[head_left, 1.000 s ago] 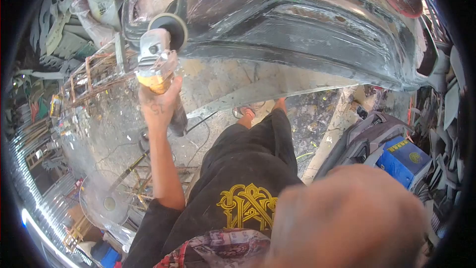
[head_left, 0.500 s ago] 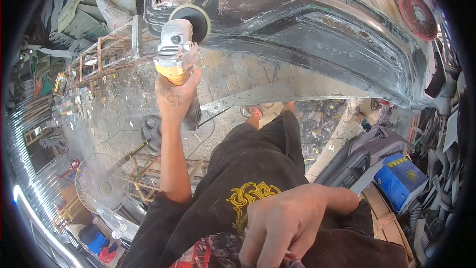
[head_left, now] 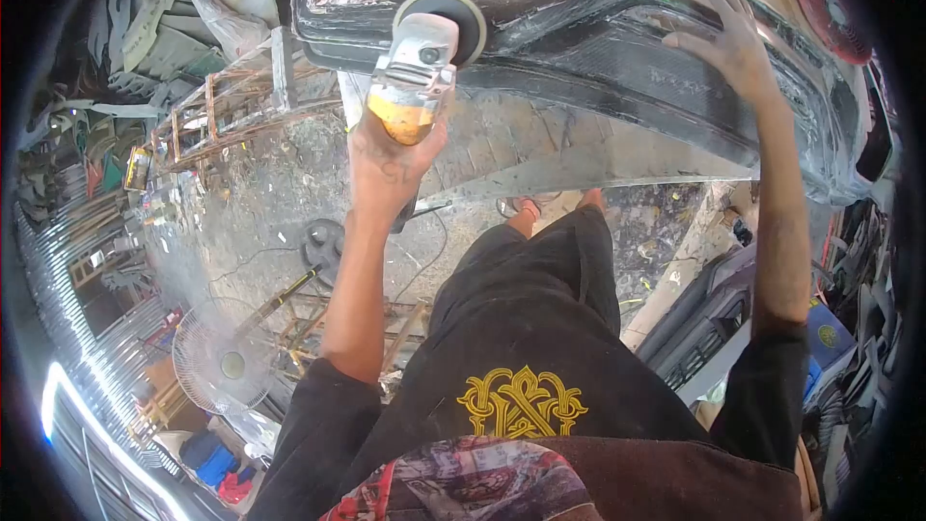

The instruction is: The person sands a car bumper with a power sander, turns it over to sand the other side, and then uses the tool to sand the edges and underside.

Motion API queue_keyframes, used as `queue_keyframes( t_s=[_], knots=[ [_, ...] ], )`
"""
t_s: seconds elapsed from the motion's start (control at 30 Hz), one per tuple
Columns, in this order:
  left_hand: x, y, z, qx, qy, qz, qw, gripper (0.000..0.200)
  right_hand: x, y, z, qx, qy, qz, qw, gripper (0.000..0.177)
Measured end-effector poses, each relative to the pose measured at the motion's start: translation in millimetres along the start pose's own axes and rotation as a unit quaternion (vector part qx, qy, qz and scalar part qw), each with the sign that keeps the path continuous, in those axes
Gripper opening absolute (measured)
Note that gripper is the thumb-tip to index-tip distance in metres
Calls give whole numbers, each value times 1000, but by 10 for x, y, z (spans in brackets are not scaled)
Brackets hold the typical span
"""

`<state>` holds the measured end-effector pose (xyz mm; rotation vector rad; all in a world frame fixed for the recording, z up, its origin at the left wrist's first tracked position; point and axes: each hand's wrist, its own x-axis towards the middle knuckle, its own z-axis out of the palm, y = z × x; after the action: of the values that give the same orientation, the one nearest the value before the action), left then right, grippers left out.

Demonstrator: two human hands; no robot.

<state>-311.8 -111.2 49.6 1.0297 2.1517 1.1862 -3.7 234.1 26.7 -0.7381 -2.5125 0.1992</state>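
Note:
My left hand point(head_left: 391, 169) is wrapped round the body of an angle grinder point(head_left: 415, 72) with a grey and yellow housing. Its round sanding disc point(head_left: 471, 31) overlaps the left part of a large dark car bumper point(head_left: 617, 87), which is scuffed and dusted with pale powder. Over the bumper's right side reaches my right hand point(head_left: 741, 53), fingers spread and thumb apart, holding nothing. The fingertips overlap the bumper's upper ridges.
A white pedestal fan point(head_left: 230, 365) stands at lower left, and a red fan point(head_left: 837, 24) at upper right. Rusty metal frames point(head_left: 212, 116) are on the left. Dark car parts point(head_left: 699, 323) and a blue box point(head_left: 831, 333) sit at right. A cord crosses the dusty floor.
My right hand has gone from in front of my chest out to the bumper's right side, its fingers opening. The grinder in my left hand has shifted right along the bumper.

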Motion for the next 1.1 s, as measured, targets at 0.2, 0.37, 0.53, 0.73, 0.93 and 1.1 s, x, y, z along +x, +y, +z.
queue_keyframes(
  t_s=[0.2,0.37,0.53,0.73,0.93,1.1],
  knots=[
    [249,11,326,59,-28,59,996,47,-2,215,262,-116,-130,174,969,80],
    [421,5,421,117,-62,74,988,58,-32,90,237,-113,3,93,989,62],
    [546,-51,482,125,-69,108,984,55,-54,155,281,-87,17,94,992,61],
    [636,42,535,166,-75,156,971,54,-37,146,270,-96,-1,99,990,61],
    [701,-22,578,148,-86,171,970,52,-72,200,297,-87,11,93,992,64],
    [717,3,562,158,-101,199,962,53,-62,209,289,-65,16,72,995,65]
  ],
)
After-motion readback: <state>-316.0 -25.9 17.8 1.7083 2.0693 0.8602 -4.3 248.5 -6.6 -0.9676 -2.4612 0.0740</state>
